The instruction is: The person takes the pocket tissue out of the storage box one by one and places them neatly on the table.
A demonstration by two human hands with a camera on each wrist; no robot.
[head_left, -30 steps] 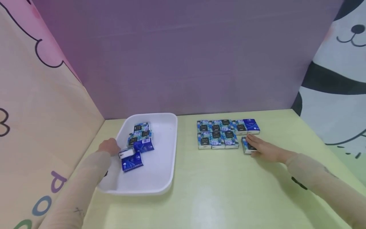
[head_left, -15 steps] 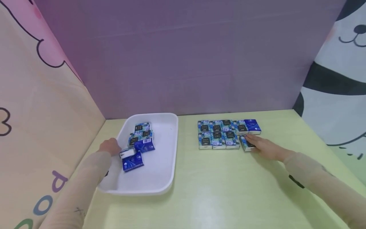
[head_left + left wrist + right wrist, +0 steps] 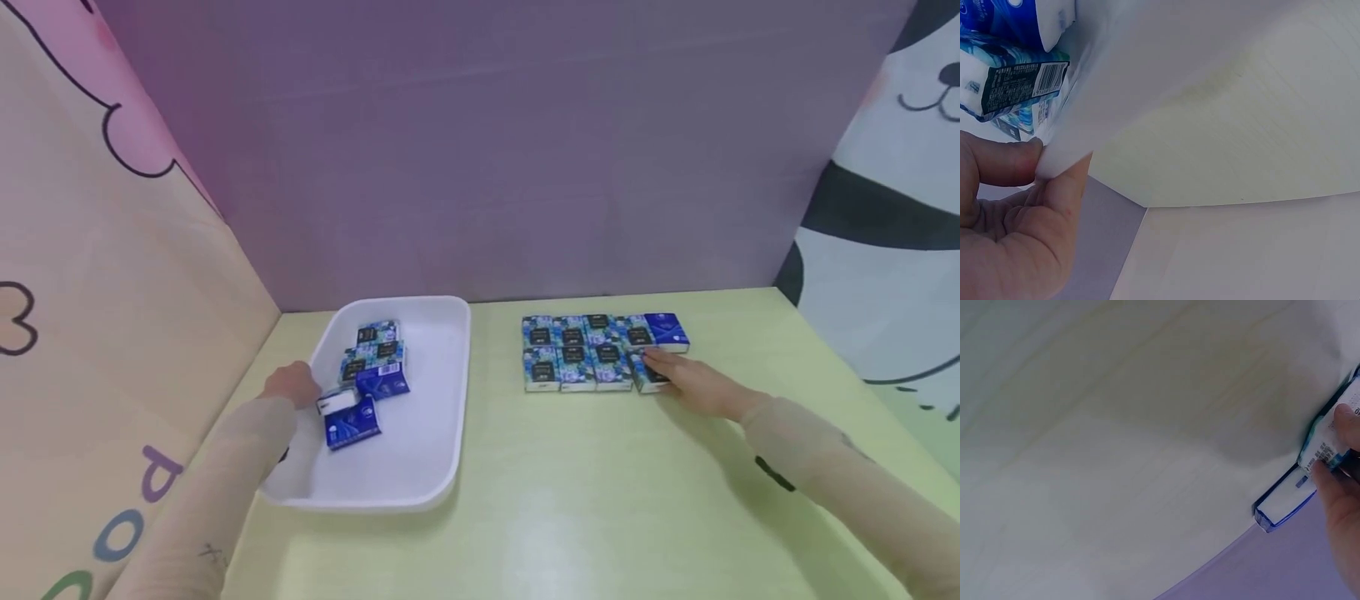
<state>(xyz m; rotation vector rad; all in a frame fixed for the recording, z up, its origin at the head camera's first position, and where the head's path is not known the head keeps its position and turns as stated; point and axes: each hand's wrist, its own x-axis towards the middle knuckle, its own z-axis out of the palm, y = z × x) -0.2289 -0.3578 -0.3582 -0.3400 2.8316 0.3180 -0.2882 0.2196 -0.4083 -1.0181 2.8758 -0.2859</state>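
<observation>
In the head view my left hand (image 3: 291, 385) is at the left rim of a white plastic tray (image 3: 427, 433); the left wrist view shows thumb and fingers pinching that rim. Inside the tray lie several small tissue packs, some floral (image 3: 378, 332), some plain dark blue (image 3: 352, 423). My right hand (image 3: 697, 387) holds a floral tissue pack (image 3: 645, 375) on the table, fingers over its top, covering its right part. This pack sits at the right end of the front row, right beside a floral neighbour (image 3: 612, 367) and slightly askew.
A back row of floral packs (image 3: 570, 331) ends at the right with a dark blue pack (image 3: 666, 331). The pale yellow table (image 3: 525, 483) meets a purple backdrop (image 3: 480, 167) behind. Printed cloth panels (image 3: 135, 275) stand at both sides.
My right hand has slid the floral pack leftward and slightly back, narrowing the gap to the front row. The left hand stays on the tray rim. The view has shifted slightly.
</observation>
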